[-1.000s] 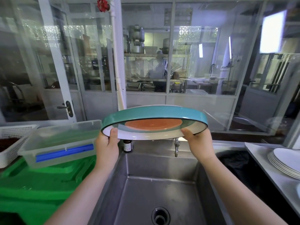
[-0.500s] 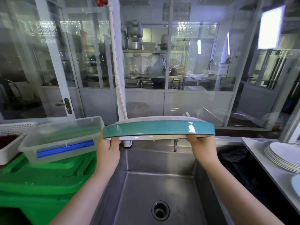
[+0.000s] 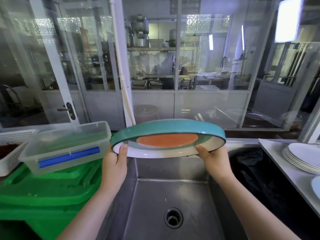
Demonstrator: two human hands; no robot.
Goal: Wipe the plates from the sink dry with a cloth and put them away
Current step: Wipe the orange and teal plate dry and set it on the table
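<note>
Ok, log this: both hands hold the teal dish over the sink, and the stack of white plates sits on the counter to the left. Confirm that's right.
Not quite. In the head view the stack of white plates sits on the counter to the right. The rest stands: left hand and right hand hold the teal dish over the sink.

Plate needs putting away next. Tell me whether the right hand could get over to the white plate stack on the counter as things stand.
Probably yes, but not freely: the right hand grips the teal plate together with the left hand. The stack of white plates lies on the counter to its right, with nothing visible between.
</note>
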